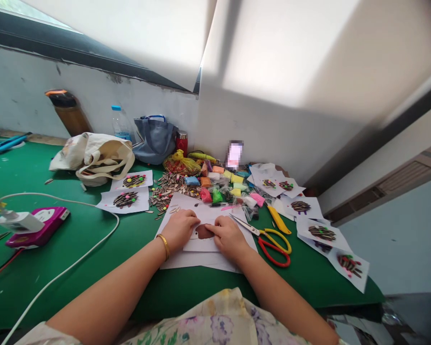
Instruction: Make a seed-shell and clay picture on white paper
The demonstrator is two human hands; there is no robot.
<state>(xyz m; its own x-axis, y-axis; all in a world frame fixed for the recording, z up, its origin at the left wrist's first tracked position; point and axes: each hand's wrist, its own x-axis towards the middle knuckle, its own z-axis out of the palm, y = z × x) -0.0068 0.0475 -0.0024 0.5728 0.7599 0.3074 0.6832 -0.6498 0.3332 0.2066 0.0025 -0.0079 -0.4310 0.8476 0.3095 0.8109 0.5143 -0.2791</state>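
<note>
We had the brown patch [203,232] on paper [201,246], near the table's [192,285] front edge, slim room between. Our right hand [232,237] laid a straight forefinger on it; left hand [180,228] beside, fingers bent; both grips untellable. Scissors [261,233] crossed the paper's right edge.

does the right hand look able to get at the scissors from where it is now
Probably yes: the scissors lie close beside the right hand and nothing seems to cover their handles, though the hand would first have to leave the brown clay patch.
</note>
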